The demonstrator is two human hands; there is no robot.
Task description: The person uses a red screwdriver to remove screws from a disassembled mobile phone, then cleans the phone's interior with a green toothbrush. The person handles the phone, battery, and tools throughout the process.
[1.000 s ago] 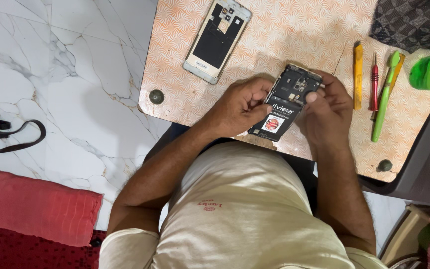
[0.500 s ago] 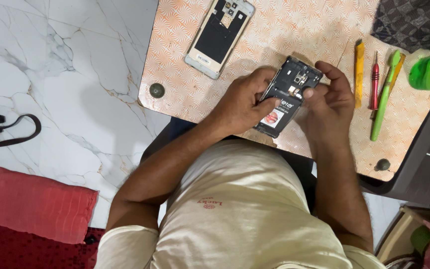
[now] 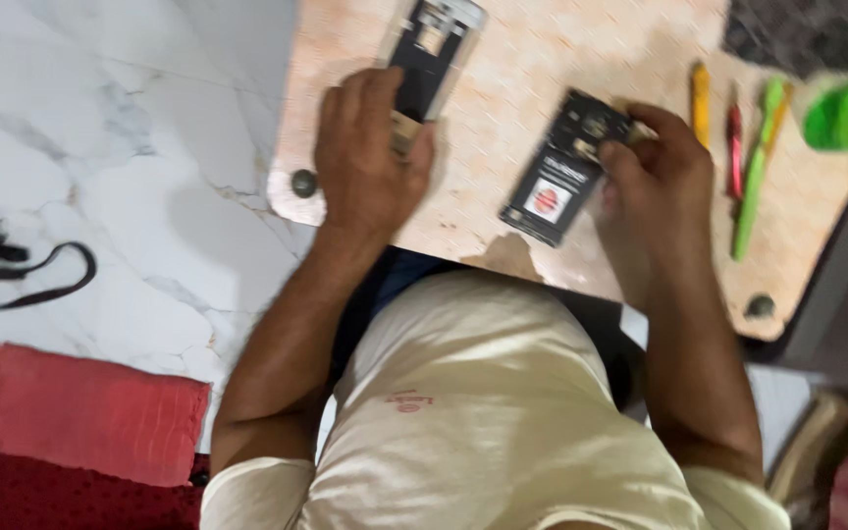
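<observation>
Bare tabletop (image 3: 503, 118) between phone frame (image 3: 434, 49) and opened phone (image 3: 561, 167).

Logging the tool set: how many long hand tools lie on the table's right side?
3, maybe more under blur: yellow tool, red tool, green tool, side by side right of the right hand.

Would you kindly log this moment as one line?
left hand: on white phone frame | right hand: holding black opened phone | pink table

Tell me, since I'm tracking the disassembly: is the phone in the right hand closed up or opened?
Opened. The phone body in the right hand shows its bare battery and board; its pale frame lies apart under the left hand.
</observation>
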